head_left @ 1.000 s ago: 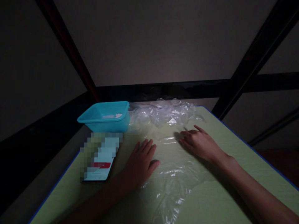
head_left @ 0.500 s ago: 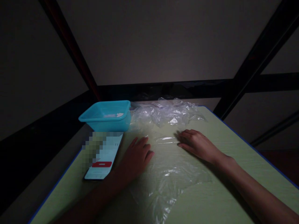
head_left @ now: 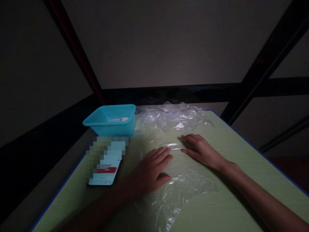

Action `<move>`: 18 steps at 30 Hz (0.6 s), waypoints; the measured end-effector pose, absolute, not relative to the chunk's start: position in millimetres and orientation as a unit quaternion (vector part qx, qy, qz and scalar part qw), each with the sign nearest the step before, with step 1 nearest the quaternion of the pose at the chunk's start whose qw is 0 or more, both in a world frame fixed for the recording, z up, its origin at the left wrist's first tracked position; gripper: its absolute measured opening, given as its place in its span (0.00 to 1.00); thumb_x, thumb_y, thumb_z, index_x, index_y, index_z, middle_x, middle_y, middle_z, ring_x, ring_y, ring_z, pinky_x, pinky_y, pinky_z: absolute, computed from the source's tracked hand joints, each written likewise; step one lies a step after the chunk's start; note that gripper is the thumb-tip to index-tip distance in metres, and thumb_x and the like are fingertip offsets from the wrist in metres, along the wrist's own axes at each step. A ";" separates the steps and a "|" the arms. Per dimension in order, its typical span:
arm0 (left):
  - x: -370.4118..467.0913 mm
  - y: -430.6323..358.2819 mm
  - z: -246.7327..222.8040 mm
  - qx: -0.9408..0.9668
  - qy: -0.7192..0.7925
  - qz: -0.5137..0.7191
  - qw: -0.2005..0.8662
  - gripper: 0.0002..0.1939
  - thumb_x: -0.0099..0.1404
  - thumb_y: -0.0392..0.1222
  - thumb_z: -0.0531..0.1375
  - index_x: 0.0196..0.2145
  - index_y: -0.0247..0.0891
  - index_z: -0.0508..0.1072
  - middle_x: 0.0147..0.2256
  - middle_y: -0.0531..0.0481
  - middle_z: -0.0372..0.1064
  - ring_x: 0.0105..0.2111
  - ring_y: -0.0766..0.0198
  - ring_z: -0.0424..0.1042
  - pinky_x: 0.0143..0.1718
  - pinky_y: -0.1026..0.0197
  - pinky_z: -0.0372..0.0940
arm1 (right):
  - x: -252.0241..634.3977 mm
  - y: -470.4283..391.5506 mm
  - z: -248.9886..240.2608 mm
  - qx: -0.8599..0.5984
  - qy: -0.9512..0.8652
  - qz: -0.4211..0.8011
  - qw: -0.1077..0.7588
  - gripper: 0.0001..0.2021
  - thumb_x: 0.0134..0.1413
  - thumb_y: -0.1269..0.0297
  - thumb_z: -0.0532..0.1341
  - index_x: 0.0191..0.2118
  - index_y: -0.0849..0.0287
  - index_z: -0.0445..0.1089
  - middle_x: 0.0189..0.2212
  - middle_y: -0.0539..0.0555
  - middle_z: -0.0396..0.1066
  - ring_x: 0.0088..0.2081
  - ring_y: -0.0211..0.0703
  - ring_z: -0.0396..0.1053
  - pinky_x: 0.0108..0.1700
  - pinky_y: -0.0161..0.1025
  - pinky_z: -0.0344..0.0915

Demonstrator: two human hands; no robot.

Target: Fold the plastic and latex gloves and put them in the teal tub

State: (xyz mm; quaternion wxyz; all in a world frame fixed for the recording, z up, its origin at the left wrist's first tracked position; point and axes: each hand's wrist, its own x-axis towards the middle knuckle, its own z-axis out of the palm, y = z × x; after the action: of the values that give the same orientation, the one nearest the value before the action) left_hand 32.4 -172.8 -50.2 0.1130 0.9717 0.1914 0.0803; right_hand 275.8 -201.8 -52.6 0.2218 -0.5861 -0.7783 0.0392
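Observation:
A thin, clear plastic bag lies spread over the table in front of me, wrinkled and shiny near the front. My left hand rests flat on it, fingers stretched towards the right and the thumb apart. To the right, my right hand is at the bag's right side, its fingers extended and the thumb apart from them. A gap separates the two hands, and a shiny crease of plastic runs between them. Neither hand grips anything that I can see.
Crumpled clear plastic is heaped along the table's far edge. A turquoise plastic basket with something white inside stands at the far left. Before it lies a phone with a lit, partly blurred screen. The pale green table has blue edging.
My left hand has moved to the right across the plastic, and its curled fingers have straightened and flattened. My right hand has shifted only slightly left.

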 end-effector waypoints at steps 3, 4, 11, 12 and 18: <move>34.6 -178.9 -50.5 0.979 0.155 0.033 0.131 0.30 0.62 0.46 0.56 0.59 0.34 0.55 0.62 0.40 0.44 0.62 0.54 0.42 0.60 0.47 0.45 | 268.3 -203.0 -52.6 -0.574 -0.777 0.054 0.255 0.15 0.56 0.64 0.56 0.49 0.61 0.64 0.44 0.60 0.69 0.46 0.51 0.66 0.49 0.52 0.61; 35.2 -180.3 -50.8 0.979 0.149 0.032 0.135 0.31 0.62 0.47 0.56 0.59 0.34 0.54 0.62 0.40 0.44 0.63 0.54 0.42 0.61 0.47 0.44 | 265.0 -203.7 -52.2 -0.569 -0.777 0.063 0.263 0.15 0.56 0.64 0.56 0.49 0.60 0.64 0.43 0.60 0.70 0.45 0.50 0.66 0.48 0.51 0.62; 36.4 -185.3 -51.1 0.979 0.140 0.044 0.138 0.31 0.61 0.47 0.57 0.58 0.34 0.56 0.62 0.39 0.45 0.62 0.52 0.43 0.60 0.46 0.44 | 246.3 -206.9 -54.9 -0.575 -0.760 0.101 0.286 0.14 0.51 0.69 0.58 0.45 0.61 0.66 0.41 0.60 0.70 0.43 0.49 0.67 0.45 0.47 0.64; 36.3 -185.8 -51.2 0.979 0.139 0.048 0.139 0.31 0.61 0.47 0.57 0.58 0.34 0.56 0.62 0.39 0.45 0.62 0.52 0.44 0.60 0.46 0.44 | 245.5 -206.7 -55.8 -0.580 -0.752 0.107 0.294 0.13 0.50 0.69 0.58 0.45 0.61 0.66 0.39 0.59 0.71 0.42 0.49 0.68 0.44 0.46 0.65; 37.0 -186.9 -51.8 0.979 0.134 0.058 0.141 0.30 0.62 0.49 0.56 0.58 0.35 0.56 0.62 0.39 0.46 0.62 0.52 0.44 0.60 0.45 0.45 | 247.5 -201.7 -63.0 -0.613 -0.687 0.195 0.338 0.14 0.45 0.69 0.59 0.41 0.59 0.65 0.30 0.52 0.68 0.26 0.38 0.65 0.29 0.36 0.64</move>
State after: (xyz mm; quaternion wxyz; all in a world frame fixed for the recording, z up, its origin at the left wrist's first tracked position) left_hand 37.0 -186.9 -51.8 0.1410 0.9792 0.1337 0.0579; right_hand 247.5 -201.7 -63.0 0.3382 -0.6132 -0.6867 0.1950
